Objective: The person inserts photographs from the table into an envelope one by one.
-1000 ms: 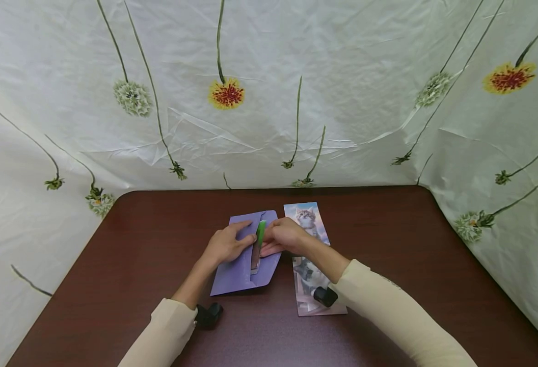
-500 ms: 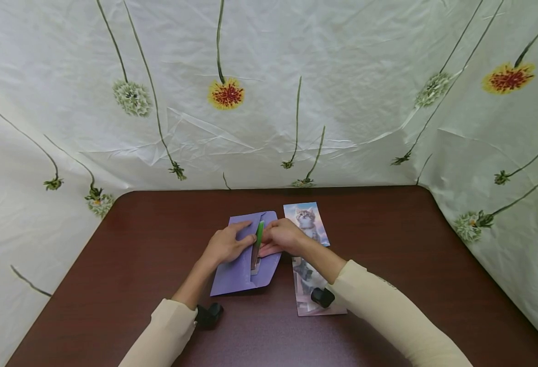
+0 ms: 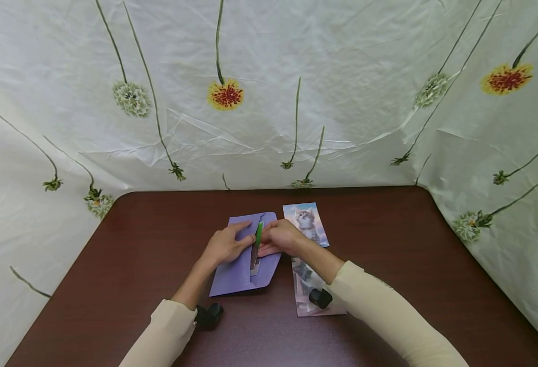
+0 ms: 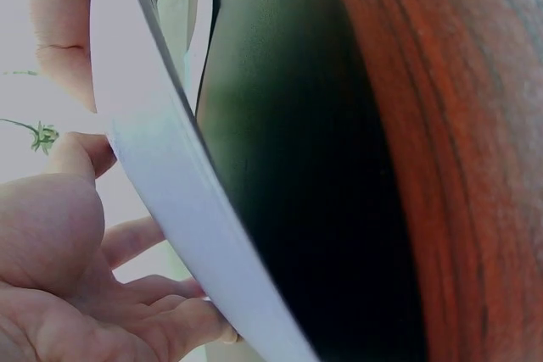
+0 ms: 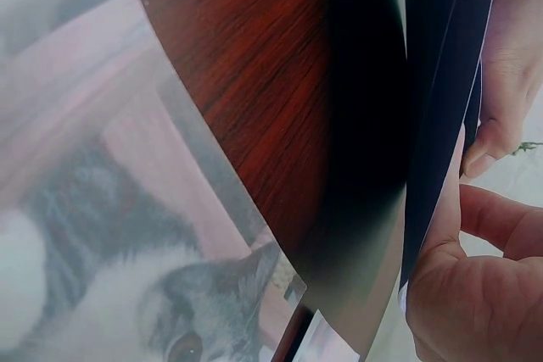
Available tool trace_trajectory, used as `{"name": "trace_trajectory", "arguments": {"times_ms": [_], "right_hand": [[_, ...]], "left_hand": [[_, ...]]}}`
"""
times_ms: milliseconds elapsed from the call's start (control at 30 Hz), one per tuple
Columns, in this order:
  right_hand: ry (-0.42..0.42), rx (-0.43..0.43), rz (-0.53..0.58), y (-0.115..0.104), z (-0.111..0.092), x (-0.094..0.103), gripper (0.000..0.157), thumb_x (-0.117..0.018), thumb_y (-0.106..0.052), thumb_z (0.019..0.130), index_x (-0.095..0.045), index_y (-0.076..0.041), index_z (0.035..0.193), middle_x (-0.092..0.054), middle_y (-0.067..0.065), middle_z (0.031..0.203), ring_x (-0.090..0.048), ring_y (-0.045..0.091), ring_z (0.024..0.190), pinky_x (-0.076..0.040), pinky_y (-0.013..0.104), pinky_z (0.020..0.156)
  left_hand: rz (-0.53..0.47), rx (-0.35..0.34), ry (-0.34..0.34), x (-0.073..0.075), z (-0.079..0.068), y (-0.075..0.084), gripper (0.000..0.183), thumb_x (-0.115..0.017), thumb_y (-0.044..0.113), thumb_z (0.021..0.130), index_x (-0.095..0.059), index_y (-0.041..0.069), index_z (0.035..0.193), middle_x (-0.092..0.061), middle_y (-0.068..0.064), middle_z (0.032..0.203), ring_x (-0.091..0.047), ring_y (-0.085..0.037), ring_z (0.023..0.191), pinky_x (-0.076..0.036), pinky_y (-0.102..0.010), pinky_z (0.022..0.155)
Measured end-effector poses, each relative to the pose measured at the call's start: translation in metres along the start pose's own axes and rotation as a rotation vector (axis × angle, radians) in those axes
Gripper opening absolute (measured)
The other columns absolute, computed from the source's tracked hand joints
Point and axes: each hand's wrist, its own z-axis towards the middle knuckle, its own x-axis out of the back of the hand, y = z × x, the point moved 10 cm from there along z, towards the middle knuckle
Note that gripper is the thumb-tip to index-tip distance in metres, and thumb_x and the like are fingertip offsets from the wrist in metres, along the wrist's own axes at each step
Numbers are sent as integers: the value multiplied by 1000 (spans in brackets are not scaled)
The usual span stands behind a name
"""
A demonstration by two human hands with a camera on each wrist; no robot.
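Note:
A purple envelope [image 3: 233, 278] lies at the middle of the table in the head view, its flap spread to the right. A card with a bright green end [image 3: 259, 232] sits partly inside its opening, mostly hidden by the envelope's front. My left hand [image 3: 224, 246] rests on the envelope with extended fingers, its thumb at the edge of the opening. Reaching in from the right, my right hand [image 3: 284, 237] pinches the card's outer edge over the flap. The envelope's edge [image 4: 191, 184] bows slightly off the table in the left wrist view.
Two kitten pictures lie right of the envelope: an upper one [image 3: 306, 216] and a lower one [image 3: 303, 300], partly under my right forearm. The dark reddish table [image 3: 159, 229] ends at a white flowered cloth [image 3: 260, 132] behind.
Less of the card's green end shows than a second ago; the card has shifted slightly left into the envelope with my right hand. My left hand stays in place.

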Motion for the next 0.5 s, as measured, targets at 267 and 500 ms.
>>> {"name": "trace_trajectory", "arguments": {"times_ms": [267, 500], "right_hand": [[7, 12, -15, -2, -1, 0, 22, -52, 6, 96, -61, 14, 113, -71, 19, 82, -72, 20, 63, -62, 38, 73], [-9, 26, -25, -9, -4, 2, 23, -52, 6, 95, -61, 17, 112, -70, 18, 81, -74, 22, 66, -62, 37, 73]], "left_hand": [[3, 0, -1, 0, 1, 0, 56, -59, 39, 100, -52, 11, 149, -55, -20, 147, -50, -45, 137, -42, -59, 107], [7, -7, -1, 0, 1, 1, 56, -58, 38, 100, -53, 11, 149, -56, -22, 146, -51, -46, 135, -43, -59, 106]]}}
